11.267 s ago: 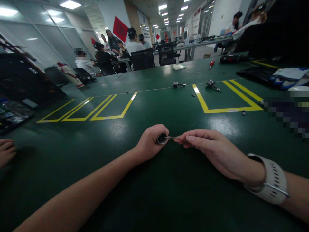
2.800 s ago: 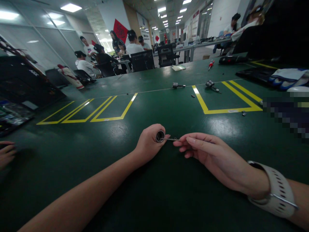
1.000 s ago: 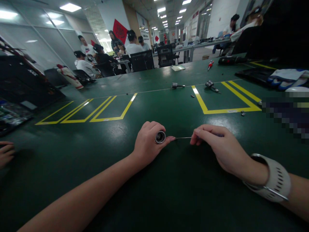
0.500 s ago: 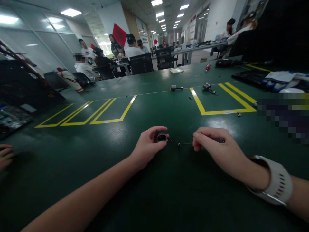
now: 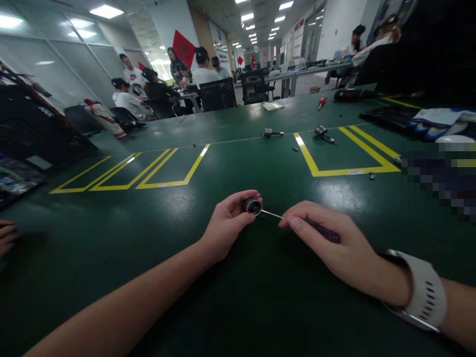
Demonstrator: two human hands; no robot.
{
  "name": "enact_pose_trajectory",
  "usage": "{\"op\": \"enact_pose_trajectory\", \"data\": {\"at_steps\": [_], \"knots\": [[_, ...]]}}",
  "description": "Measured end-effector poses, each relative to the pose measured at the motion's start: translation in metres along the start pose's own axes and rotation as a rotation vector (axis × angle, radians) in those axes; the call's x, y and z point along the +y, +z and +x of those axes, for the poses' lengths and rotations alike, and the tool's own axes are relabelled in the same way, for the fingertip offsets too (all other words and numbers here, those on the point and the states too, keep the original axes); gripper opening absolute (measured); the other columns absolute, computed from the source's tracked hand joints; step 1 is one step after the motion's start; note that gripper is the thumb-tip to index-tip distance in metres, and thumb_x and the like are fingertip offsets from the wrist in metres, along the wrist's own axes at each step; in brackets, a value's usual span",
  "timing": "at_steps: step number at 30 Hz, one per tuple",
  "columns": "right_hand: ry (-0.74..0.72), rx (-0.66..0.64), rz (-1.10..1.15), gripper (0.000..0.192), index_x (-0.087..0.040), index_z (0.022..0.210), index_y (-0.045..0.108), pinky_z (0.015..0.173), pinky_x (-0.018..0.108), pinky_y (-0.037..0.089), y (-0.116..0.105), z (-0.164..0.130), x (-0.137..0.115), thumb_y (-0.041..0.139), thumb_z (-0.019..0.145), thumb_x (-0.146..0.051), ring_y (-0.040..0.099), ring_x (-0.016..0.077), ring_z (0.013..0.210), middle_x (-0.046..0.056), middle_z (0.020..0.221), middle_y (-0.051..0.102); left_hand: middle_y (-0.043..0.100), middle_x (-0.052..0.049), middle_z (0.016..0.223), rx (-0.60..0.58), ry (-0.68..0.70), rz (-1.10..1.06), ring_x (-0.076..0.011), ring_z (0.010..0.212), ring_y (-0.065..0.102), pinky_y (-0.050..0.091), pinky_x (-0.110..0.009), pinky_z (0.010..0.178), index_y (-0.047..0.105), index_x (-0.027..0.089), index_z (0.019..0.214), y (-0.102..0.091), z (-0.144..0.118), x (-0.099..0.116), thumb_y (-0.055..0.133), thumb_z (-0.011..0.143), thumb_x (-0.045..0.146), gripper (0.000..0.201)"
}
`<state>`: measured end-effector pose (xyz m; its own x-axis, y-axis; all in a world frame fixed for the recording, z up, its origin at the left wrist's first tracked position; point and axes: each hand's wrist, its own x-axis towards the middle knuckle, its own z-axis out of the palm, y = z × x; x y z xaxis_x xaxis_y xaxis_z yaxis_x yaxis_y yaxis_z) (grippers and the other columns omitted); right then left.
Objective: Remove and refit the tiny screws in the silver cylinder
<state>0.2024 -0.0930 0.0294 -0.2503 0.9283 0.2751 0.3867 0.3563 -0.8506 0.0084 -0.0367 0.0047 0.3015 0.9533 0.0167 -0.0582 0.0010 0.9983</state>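
Note:
My left hand [image 5: 226,225] is closed around a small hollow metal cylinder [image 5: 249,204], thumb below and fingers over the top. Its open end faces right, toward my other hand. Between the fingers of my right hand [image 5: 322,230] is a screwdriver [image 5: 329,234] with a dark handle. The thin shaft points left, and its tip reaches into the cylinder's mouth; a small piece seems to be at the tip, too small to make out. On the table just below the cylinder lies a tiny dark ring-like part [image 5: 263,216].
Farther back on the green table [image 5: 238,163] lie two metal shafted parts, one left [image 5: 273,132] and one right [image 5: 324,134], plus small pieces [image 5: 372,175]. A red screwdriver [image 5: 322,101] and gloves [image 5: 442,121] are beyond. Another person's hand [image 5: 6,237] is at the left edge.
My right hand has moved left and brought the screwdriver tip from above the table into the cylinder's mouth. My left hand has tilted the cylinder slightly toward it.

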Motion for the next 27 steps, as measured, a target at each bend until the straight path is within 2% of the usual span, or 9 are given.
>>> {"op": "enact_pose_trajectory", "data": {"at_steps": [8,14,23,27], "knots": [[-0.205,-0.045,-0.104,0.014,-0.017,0.086,0.061,0.071,0.03,0.046,0.008,-0.002,0.006,0.047,0.088,-0.014,0.057,0.0158,0.079,0.004,0.083,0.064,0.069,-0.005,0.101,0.047,-0.025,-0.073,-0.0217,0.102,0.062,0.044,-0.038,0.097,0.065,0.016,0.097,0.004,-0.001,0.002,0.064,0.064,0.006,0.034],[-0.294,-0.104,-0.153,0.014,-0.015,0.09,0.06,0.072,0.03,0.046,0.01,-0.004,0.004,0.047,0.088,-0.012,0.056,0.0154,0.08,0.005,0.086,0.064,0.07,-0.005,0.089,0.123,-0.044,-0.047,-0.02,0.09,0.066,0.05,-0.035,0.085,0.067,0.014,0.085,0.009,-0.002,0.004,0.063,0.065,0.007,0.021],[-0.314,-0.114,-0.219,0.014,-0.014,0.087,0.06,0.073,0.033,0.046,0.011,-0.007,0.001,0.047,0.088,-0.012,0.056,0.0167,0.08,0.006,0.087,0.064,0.071,-0.004,0.086,0.101,-0.048,-0.017,-0.018,0.087,0.067,0.051,-0.031,0.08,0.068,0.014,0.086,0.009,-0.001,0.003,0.063,0.068,0.008,0.02],[-0.313,-0.073,-0.15,0.015,-0.016,0.086,0.061,0.071,0.032,0.047,0.008,-0.01,-0.001,0.047,0.087,-0.012,0.057,0.0162,0.078,0.005,0.083,0.064,0.071,-0.004,0.085,0.117,-0.041,-0.001,-0.0183,0.086,0.067,0.051,-0.031,0.08,0.067,0.014,0.085,0.009,-0.001,0.003,0.063,0.069,0.009,0.017]]}}
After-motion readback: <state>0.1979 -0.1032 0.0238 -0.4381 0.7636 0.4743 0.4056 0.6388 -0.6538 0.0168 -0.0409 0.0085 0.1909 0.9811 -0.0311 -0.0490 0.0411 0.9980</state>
